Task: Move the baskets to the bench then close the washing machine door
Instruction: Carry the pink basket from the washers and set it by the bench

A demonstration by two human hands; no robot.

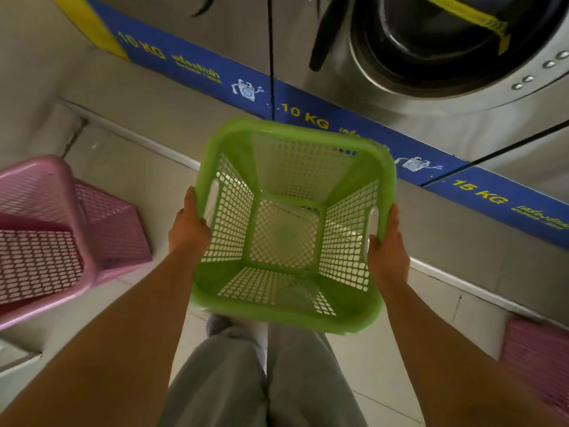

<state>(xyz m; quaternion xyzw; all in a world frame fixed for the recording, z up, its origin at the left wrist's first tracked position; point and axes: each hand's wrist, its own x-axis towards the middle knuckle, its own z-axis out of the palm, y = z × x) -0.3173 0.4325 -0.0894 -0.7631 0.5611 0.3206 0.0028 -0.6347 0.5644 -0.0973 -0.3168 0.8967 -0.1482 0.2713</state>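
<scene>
An empty green mesh basket (289, 229) hangs in the air in front of me, above my legs. My left hand (188, 224) grips its left rim by the handle slot. On the opposite rim my right hand (386, 245) holds the right handle. A pink basket (55, 229) stands on the floor at the left, with another pink one nested inside it. One more pink basket (538, 359) shows at the right edge. The washing machine (446, 50) at the top right shows its dark drum; I cannot tell where its door is.
A row of steel machines on a blue base strip (308, 118) marked 10 KG and 15 KG runs across the top. A low step (147, 140) lies before them. Tiled floor (369, 365) surrounds my legs.
</scene>
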